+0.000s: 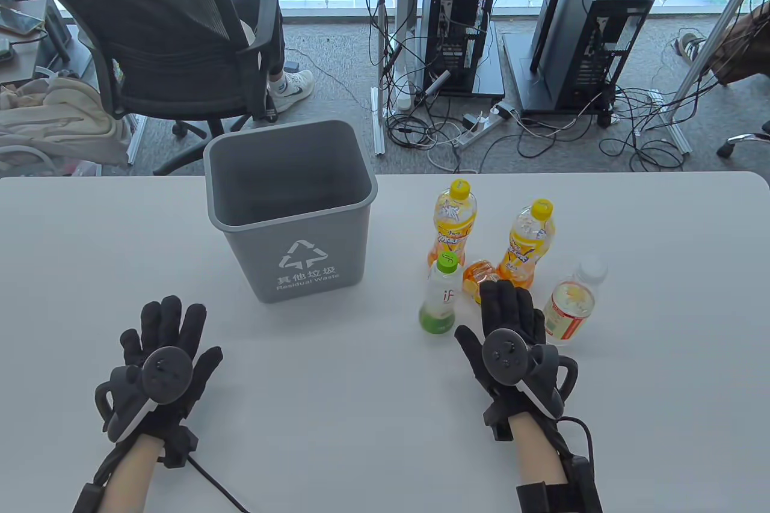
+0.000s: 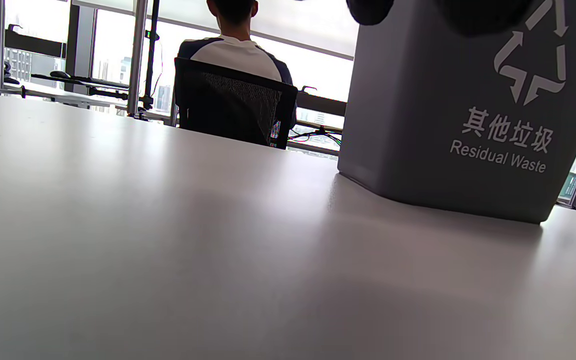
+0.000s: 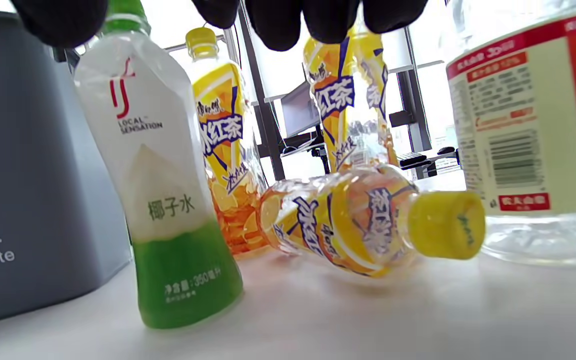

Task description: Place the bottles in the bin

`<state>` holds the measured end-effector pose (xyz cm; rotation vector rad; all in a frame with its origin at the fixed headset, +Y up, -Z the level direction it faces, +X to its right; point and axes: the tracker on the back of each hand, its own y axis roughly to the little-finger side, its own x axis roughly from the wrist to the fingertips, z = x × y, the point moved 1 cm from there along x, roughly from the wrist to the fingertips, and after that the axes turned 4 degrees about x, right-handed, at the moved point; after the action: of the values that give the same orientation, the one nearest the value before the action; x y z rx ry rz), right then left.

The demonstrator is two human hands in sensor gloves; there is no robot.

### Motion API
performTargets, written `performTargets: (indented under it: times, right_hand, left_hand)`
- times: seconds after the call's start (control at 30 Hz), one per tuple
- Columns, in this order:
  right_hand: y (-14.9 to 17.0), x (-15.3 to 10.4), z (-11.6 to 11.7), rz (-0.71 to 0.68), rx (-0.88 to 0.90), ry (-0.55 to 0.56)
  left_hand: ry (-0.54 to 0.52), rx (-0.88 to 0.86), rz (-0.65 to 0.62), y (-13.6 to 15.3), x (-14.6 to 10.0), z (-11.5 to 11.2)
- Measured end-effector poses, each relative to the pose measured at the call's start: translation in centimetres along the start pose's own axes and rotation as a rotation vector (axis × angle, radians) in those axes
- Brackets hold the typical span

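Note:
A grey bin (image 1: 289, 206) marked "Residual Waste" stands on the white table (image 1: 361, 417); it also fills the right of the left wrist view (image 2: 448, 115). Right of it stand two orange iced-tea bottles (image 1: 452, 221) (image 1: 529, 242), a white-and-green coconut-water bottle (image 1: 442, 296) and a clear bottle with a red-and-cream label (image 1: 571, 308). A third iced-tea bottle (image 3: 363, 225) lies on its side among them. My right hand (image 1: 505, 320) is open and empty, fingers spread just above the lying bottle. My left hand (image 1: 165, 341) lies open and flat on the table, in front of the bin.
A person sits in a black office chair (image 1: 162, 44) beyond the table's far edge. Computer towers (image 1: 457, 26) and loose cables lie on the floor behind. The bottles stand close together, the coconut-water bottle nearest the bin.

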<state>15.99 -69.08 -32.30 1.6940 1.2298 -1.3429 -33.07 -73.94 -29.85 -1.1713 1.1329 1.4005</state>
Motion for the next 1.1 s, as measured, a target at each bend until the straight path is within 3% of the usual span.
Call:
performTargets:
  times: [0.1, 0.27, 0.5, 0.67, 0.97, 1.1]
  right_hand:
    - [-1.3, 1.1, -2.0, -0.014, 0.009, 0.082]
    - [-5.2, 4.6, -4.1, -0.045, -0.061, 0.068]
    - [-9.2, 8.9, -2.5, -0.022, -0.403, -0.211]
    - [-9.7, 9.6, -1.0, -0.015, -0.442, -0.290]
    - [-9.1, 10.0, -1.2, -0.039, -0.382, -0.266]
    - [-9.5, 10.4, -2.4, -0.056, -0.332, -0.221]
  left_hand:
    - [-0.005, 0.002, -0.007, -0.1, 0.0, 0.0]
    - [0.008, 0.016, -0.008, -0.2, -0.1, -0.1]
    - [0.020, 0.008, -0.010, 0.0, 0.0, -0.3]
    - [0.036, 0.019, -0.014, -0.1, 0.1, -0.4]
    - [0.051, 0.024, -0.020, -0.1, 0.3, -0.6]
    - [0.067, 0.028, -0.015, -0.1, 0.5, -0.8]
